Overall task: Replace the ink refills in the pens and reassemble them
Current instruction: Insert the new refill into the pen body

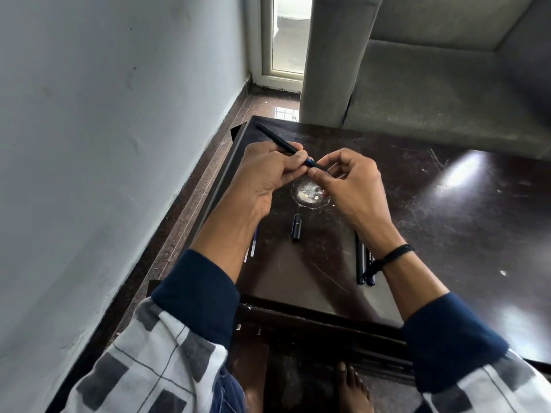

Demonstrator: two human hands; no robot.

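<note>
Left hand (268, 174) grips the pen barrel (277, 139) mid-length; right hand (353, 186) pinches its tip end, mostly hidden

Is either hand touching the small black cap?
No, the cap lies by itself on the table while the left hand and right hand hold a dark pen.

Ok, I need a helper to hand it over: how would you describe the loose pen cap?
On the dark table, find the round white scuff. The cap lies just nearer you, alone, short and stubby, unlike the long pens to its right.
</note>
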